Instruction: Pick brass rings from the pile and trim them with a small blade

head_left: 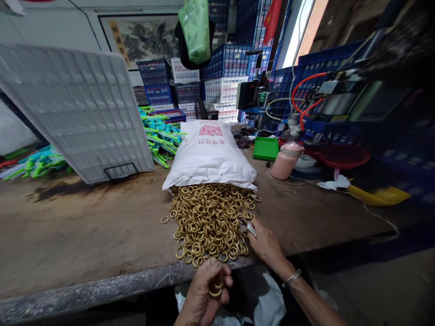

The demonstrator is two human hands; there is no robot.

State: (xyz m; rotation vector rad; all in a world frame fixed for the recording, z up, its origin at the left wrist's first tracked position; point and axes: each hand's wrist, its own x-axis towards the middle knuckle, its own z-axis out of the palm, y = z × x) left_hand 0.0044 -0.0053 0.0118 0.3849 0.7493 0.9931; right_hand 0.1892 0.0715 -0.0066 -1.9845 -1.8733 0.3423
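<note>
Many brass-coloured rings (207,219) spill in a pile from the open end of a white sack (210,151) printed with red marks. Below the pile, at the table's front edge, my left hand (208,290) is curled around a few of the rings. My right hand (264,240) rests at the pile's right side, its fingers closed on a small tool (249,227) with a pale handle and a dark tip. One ring (165,220) lies apart, left of the pile. A metal bracelet is on my right wrist.
A white ribbed panel (84,113) leans upright at left, beside green and turquoise plastic pieces (161,136). To the right are a green tray (266,148), a pink bottle (286,160), a yellow scoop (380,195) and a machine with red hoses. Stacked crates (224,61) stand behind.
</note>
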